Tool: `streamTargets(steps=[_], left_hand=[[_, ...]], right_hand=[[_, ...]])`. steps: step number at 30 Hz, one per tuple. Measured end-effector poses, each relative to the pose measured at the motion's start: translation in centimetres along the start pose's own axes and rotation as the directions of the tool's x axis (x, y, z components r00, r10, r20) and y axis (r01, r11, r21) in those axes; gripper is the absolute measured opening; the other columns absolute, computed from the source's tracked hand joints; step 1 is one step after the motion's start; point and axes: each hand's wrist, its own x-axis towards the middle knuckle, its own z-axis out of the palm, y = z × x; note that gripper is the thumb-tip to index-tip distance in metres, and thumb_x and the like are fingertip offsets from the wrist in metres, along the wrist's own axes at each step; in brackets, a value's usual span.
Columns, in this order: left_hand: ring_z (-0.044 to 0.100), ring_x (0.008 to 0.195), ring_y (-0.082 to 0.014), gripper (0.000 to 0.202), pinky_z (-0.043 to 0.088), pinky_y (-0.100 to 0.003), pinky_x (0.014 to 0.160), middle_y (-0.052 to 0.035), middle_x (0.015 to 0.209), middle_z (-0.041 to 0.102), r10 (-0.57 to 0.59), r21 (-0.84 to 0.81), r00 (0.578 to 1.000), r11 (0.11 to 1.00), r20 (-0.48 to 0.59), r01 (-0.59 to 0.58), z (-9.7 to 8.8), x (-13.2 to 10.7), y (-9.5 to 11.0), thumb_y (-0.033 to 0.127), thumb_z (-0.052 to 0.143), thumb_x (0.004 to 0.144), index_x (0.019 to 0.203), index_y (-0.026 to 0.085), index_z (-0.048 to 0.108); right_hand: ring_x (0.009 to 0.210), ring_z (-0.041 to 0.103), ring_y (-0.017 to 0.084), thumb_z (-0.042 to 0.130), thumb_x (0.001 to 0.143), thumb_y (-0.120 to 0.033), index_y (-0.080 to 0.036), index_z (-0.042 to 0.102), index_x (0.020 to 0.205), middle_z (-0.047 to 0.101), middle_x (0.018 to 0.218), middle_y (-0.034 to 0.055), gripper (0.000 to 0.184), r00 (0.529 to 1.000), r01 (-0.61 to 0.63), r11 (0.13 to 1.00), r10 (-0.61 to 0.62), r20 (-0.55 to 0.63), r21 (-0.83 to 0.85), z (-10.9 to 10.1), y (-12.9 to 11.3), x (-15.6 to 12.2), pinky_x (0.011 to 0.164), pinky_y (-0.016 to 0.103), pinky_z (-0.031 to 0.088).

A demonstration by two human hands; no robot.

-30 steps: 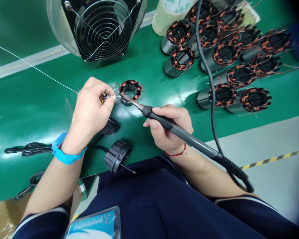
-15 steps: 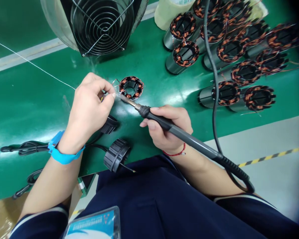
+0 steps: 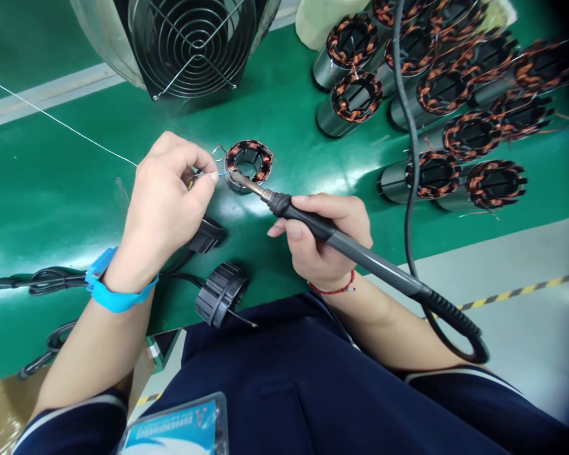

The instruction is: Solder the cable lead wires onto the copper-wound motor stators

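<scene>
My left hand (image 3: 171, 189) is closed, thumb and forefinger pinching a thin blue wire (image 3: 222, 174) beside a stator. A thin solder wire (image 3: 61, 122) runs from the upper left to this hand; its end is hidden by the fingers. Held like a pen in my right hand (image 3: 329, 237) is a soldering iron (image 3: 374, 265). Its tip overlaps the near left rim of the stator (image 3: 262, 165), close to the blue wire; contact is hard to tell. The stator stands on the green bench, copper windings upward, with loose wire ends on its left side.
A fan with a wire guard (image 3: 198, 60) stands at the back. Several wound stators (image 3: 348, 104) stand at the right, behind the iron's hanging cable (image 3: 410, 158). Black ribbed caps (image 3: 220, 294) with cables lie near the front edge, and coiled cords (image 3: 57, 280) at the left.
The iron's tip has moved slightly up, onto the stator's rim. The blue wire now shows between my left fingertips and the stator. Faint smoke near the tip is gone.
</scene>
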Motion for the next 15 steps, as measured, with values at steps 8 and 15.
streamTargets(steps=[8, 15], left_hand=[[0.049, 0.07, -0.0128, 0.011, 0.043, -0.032, 0.065, -0.0008, 0.083, 0.059, -0.014, -0.01, 1.0, 1.0, 0.016, 0.014, -0.12, 0.04, 0.04, 0.013, 0.062, 0.079, 0.073, 0.021, 0.066], [0.05, 0.072, -0.014, 0.009, 0.044, -0.033, 0.068, -0.0012, 0.084, 0.058, -0.041, -0.02, 0.999, 0.999, 0.024, 0.041, -0.14, 0.06, 0.09, 0.015, 0.062, 0.079, 0.073, 0.021, 0.065]], right_hand=[[0.067, 0.07, 0.02, 0.059, 0.091, -0.042, -0.033, 0.058, 0.111, 0.069, 0.092, 0.0026, 0.021, 1.0, 0.007, 1.0, -0.007, -0.001, -0.023, -0.09, -0.16, 0.1, 0.061, 0.039, 0.06], [0.074, 0.072, 0.023, 0.061, 0.091, -0.039, -0.034, 0.059, 0.11, 0.07, 0.086, 0.0019, 0.02, 0.999, 0.038, 0.999, -0.038, 0.004, -0.003, -0.05, -0.11, 0.31, 0.065, 0.041, 0.061]])
